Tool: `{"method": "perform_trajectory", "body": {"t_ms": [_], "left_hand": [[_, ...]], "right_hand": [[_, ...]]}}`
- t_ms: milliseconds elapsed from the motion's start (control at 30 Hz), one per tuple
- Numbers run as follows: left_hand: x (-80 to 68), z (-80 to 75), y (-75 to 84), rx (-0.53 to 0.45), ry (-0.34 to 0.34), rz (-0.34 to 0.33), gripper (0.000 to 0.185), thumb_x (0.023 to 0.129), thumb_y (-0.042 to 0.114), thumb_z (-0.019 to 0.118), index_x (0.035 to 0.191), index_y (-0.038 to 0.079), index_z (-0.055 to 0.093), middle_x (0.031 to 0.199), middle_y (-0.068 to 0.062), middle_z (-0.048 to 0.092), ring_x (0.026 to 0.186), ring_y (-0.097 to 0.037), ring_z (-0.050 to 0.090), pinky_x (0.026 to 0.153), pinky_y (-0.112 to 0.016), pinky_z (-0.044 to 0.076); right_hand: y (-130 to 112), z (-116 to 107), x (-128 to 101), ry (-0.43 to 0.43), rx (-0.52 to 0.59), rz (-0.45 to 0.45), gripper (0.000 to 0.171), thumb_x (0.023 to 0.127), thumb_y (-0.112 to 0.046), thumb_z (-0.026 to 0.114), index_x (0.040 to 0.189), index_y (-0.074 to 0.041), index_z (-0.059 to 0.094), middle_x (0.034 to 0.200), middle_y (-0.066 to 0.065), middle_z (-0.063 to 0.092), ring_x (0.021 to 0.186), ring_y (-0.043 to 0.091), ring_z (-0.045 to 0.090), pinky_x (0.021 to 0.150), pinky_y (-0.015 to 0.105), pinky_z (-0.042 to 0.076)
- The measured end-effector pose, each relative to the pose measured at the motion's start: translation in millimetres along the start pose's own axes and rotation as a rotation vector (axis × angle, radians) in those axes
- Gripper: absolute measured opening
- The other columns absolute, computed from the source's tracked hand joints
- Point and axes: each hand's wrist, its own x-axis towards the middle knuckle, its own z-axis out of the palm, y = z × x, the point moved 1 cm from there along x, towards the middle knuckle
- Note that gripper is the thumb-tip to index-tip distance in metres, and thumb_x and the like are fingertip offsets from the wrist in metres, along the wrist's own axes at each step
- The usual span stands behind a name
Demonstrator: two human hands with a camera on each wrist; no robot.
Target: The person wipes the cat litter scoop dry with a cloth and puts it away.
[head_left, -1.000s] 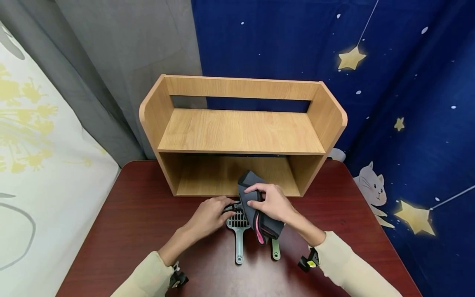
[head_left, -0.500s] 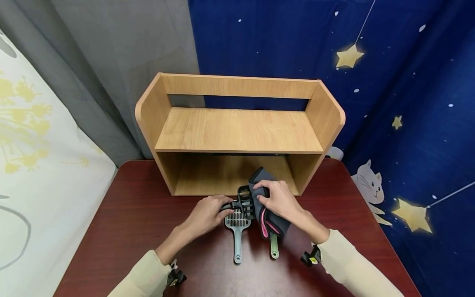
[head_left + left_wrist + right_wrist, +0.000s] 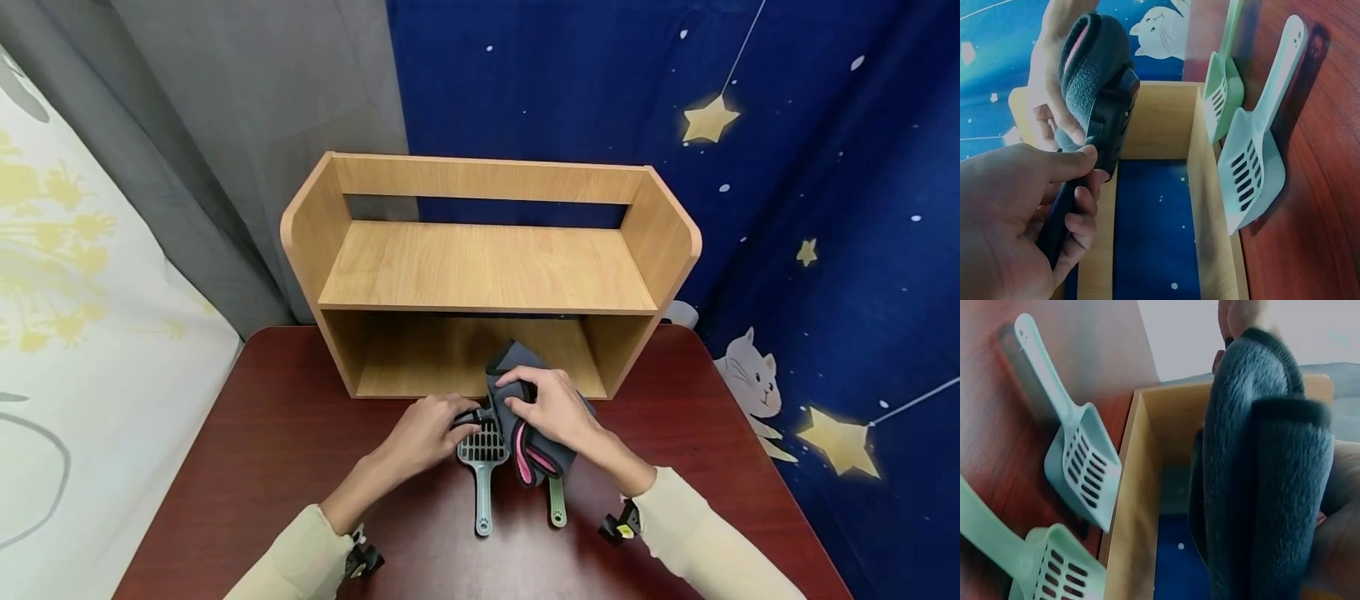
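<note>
The black slotted scoop (image 3: 1110,119) is gripped by the fingers of the left hand (image 3: 429,429), the folded gray towel (image 3: 1241,475) by the right hand (image 3: 551,407), both above the surface (image 3: 300,433), where the pale-blue litter scoop (image 3: 483,475) could be knocked should the towel slip.

2 cream sleeves (image 3: 705,529); 2 black wrist cameras (image 3: 621,528), the right marked yellow.
</note>
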Motion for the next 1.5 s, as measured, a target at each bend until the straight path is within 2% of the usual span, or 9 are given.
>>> {"method": "perform_trajectory", "body": {"t_ms": [133,333,467,567,767,1000,1167,1333,1500], "left_hand": [[-2.7,-1.0,-1.2,0.013,-0.009,-0.002,0.028,0.094,0.020,0.081,0.116,0.002,0.078,0.113,-0.009,0.079,0.101,-0.027,0.076,0.083,-0.046,0.060],[-7.2,-2.2,-5.2,0.033,0.005,0.008,0.029,0.093,0.022,0.082,0.115,0.004,0.079,0.108,-0.006,0.079,0.098,-0.028,0.076,0.081,-0.047,0.060],[-10.3,-3.7,-8.8,0.038,0.016,0.012,0.029,0.093,0.022,0.082,0.117,0.005,0.079,0.108,-0.005,0.079,0.097,-0.026,0.077,0.080,-0.046,0.060],[-13.5,-6.3,-12.8,0.040,0.019,0.015,0.028,0.092,0.019,0.083,0.116,0.006,0.079,0.107,-0.004,0.079,0.097,-0.025,0.077,0.079,-0.046,0.060],[-18.9,-13.4,-22.1,0.047,-0.010,0.028,0.029,0.091,0.018,0.083,0.117,0.006,0.079,0.109,-0.003,0.079,0.098,-0.025,0.076,0.078,-0.047,0.060],[-23.5,-19.6,-27.1,0.022,-0.043,0.128,0.030,0.094,0.020,0.081,0.120,0.006,0.079,0.103,0.000,0.077,0.092,-0.015,0.074,0.081,-0.041,0.060],[-18.5,-21.3,-24.0,-0.027,-0.071,0.199,0.028,0.096,0.022,0.080,0.121,0.008,0.079,0.102,0.004,0.075,0.089,-0.008,0.071,0.083,-0.037,0.059],[-10.0,-19.9,-19.9,-0.076,-0.152,0.219,0.027,0.098,0.023,0.077,0.121,0.009,0.079,0.104,0.005,0.075,0.095,-0.007,0.070,0.085,-0.035,0.058],[-2.4,-15.2,-14.8,-0.087,-0.202,0.233,0.028,0.099,0.024,0.076,0.123,0.010,0.079,0.107,0.004,0.075,0.097,-0.007,0.070,0.086,-0.033,0.058]], "right_hand": [[7,-8,-4,0.010,-0.049,-0.027,0.030,0.083,-0.004,0.085,0.109,-0.018,0.081,0.100,0.004,0.080,0.065,0.006,0.052,0.062,0.025,0.043],[19,-28,-12,0.071,-0.068,-0.020,0.028,0.085,-0.003,0.084,0.110,-0.016,0.081,0.098,0.004,0.080,0.054,0.000,0.029,0.053,0.025,0.032],[26,-43,-17,0.139,-0.019,-0.012,0.029,0.085,-0.003,0.085,0.110,-0.017,0.082,0.102,0.002,0.080,0.064,0.001,0.052,0.062,0.023,0.043],[33,-55,-23,0.174,0.063,0.012,0.030,0.085,-0.001,0.085,0.110,-0.018,0.082,0.107,0.000,0.080,0.094,0.011,0.070,0.080,0.020,0.049],[54,-77,-31,0.168,0.210,0.054,0.030,0.089,-0.001,0.083,0.114,-0.016,0.081,0.114,0.002,0.078,0.104,0.008,0.068,0.088,0.016,0.048],[74,-87,-26,0.163,0.248,0.015,0.029,0.089,0.012,0.077,0.115,0.001,0.076,0.116,0.020,0.075,0.103,0.000,0.065,0.088,0.014,0.048],[80,-81,-18,0.090,0.317,-0.022,0.027,0.091,0.011,0.075,0.117,0.001,0.074,0.117,0.017,0.073,0.108,0.003,0.062,0.092,0.016,0.046],[70,-72,-6,-0.074,0.447,-0.050,0.023,0.096,0.004,0.073,0.118,-0.003,0.073,0.115,0.008,0.071,0.098,0.012,0.063,0.082,0.023,0.051],[58,-60,10,-0.230,0.487,-0.118,0.021,0.097,0.002,0.072,0.116,-0.007,0.074,0.114,0.009,0.071,0.099,0.016,0.064,0.083,0.026,0.054]]}}
